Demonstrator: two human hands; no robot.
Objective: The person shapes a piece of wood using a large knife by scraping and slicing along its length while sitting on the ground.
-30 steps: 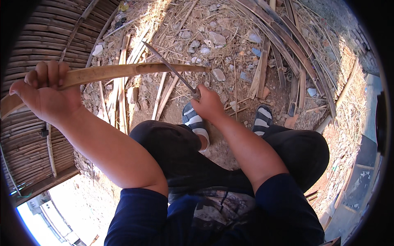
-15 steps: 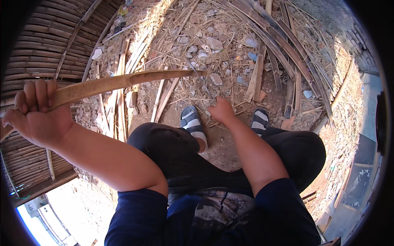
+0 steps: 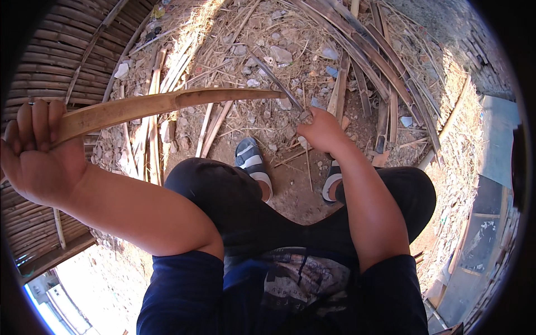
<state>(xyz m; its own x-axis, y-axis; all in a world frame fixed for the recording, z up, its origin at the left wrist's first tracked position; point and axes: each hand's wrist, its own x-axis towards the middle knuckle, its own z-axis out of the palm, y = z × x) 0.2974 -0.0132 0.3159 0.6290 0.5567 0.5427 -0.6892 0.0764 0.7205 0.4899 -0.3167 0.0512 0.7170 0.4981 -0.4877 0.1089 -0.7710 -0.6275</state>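
Nearest in, dk blue T-shirt [image 3: 181,285] & black trousers [image 3: 223,195], knees bent & apart, strapped sandals [image 3: 251,157] on the dirt [image 3: 296,174] btwn them. L hand [image 3: 46,159], out at far L, has fingers curled round the thick end of a bamboo strip [image 3: 134,109], palm turned up twd the camera. R hand [image 3: 322,133] is closed in a fist on the near end of a narrow dark blade [image 3: 272,72], prob. a knife; grip end mostly hidden by the fist. Strip is held up off the ground, running L to R in front of the knees, w/ a step like a node abt midway & a thin tip; blade crosses right at that tip, can't tell if touching. Strip prob. light for its length, stiff at the thick end, springy twd the thin tip; dry surface, so prob. not v. slippery, but split edges may be sharp or splintery & could split along the grain. Best hold: thick end, fingers round the flat faces, as L hand has it; keep skin off the edges & well clear of the blade. Beyond: stones [image 3: 281,54] & dry straw [image 3: 329,28], more split strips [image 3: 385,70] heaped at upper R, slatted wall [image 3: 53,64] at upper L, bluish panel [image 3: 497,142] far R.
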